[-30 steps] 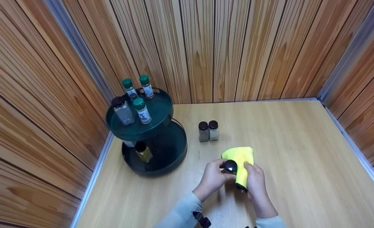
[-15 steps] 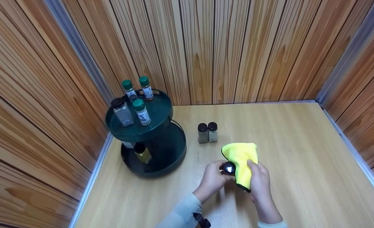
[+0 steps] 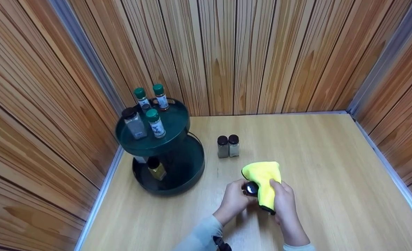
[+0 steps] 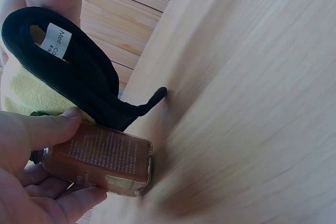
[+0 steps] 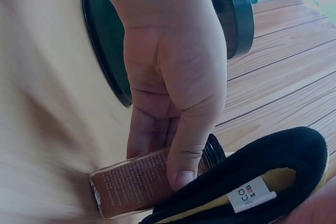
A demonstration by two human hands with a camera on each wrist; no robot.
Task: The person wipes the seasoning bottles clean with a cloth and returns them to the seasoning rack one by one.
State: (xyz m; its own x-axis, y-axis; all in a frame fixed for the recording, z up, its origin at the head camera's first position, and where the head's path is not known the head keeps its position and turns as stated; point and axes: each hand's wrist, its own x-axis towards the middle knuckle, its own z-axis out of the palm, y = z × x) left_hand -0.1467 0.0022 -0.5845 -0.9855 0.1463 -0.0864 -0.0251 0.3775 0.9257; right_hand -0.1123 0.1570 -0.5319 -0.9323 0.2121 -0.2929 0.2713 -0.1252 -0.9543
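Near the front of the table, a person's left hand holds a jar. The fingers are clamped on the jar, with the thumb on one side and the others across from it. The jar has red-brown stuff inside, small print on its side and a shiny black lid. The lid is up and the base points down, but it is hard to tell if the base touches the wood.

Just to the right, the right hand grips a yellow cloth. Its thumb presses on top, and most of its other fingers are hidden. The cloth is right up against the jar. It has a black edge and a white tag.

Farther back, two small jars stand side by side. Off to the left is a dark green stand with two round shelves. Three green-top jars and a big jar are on the top shelf. On the low shelf, a yellow jar sits toward the left.
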